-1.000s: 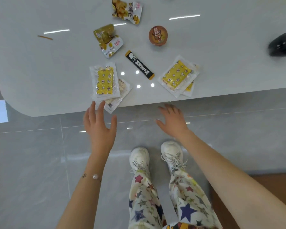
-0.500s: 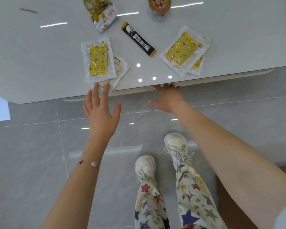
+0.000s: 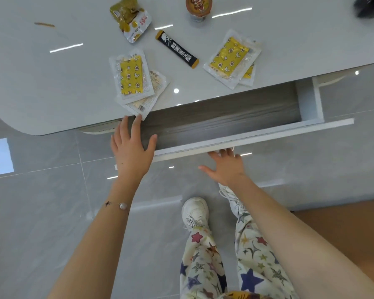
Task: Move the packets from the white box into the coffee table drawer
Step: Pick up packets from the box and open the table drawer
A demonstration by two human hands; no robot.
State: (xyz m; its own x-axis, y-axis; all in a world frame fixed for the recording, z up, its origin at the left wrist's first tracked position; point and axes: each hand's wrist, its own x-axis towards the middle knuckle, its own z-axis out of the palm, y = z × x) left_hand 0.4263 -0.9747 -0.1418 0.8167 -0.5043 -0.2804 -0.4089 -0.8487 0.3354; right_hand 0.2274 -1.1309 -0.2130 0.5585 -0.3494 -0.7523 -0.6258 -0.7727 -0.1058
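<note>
Two packets [image 3: 158,87] [image 3: 249,72] partly covered

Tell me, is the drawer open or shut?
Open. The drawer sticks out from under the tabletop, and its grey bottom shows. The right hand touches its front edge.

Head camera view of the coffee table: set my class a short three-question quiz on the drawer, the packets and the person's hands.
1. True or false: the drawer stands open, and the packets in view all lie on the table top.
2. The fingers of the right hand meet: A a packet; B the lower edge of the drawer's front panel; C nothing at all.
3. Which wrist wears the bracelet, and does that hand hold anything?
Key: 1 true; 2 B; 3 the left; the left hand holds nothing.
</note>
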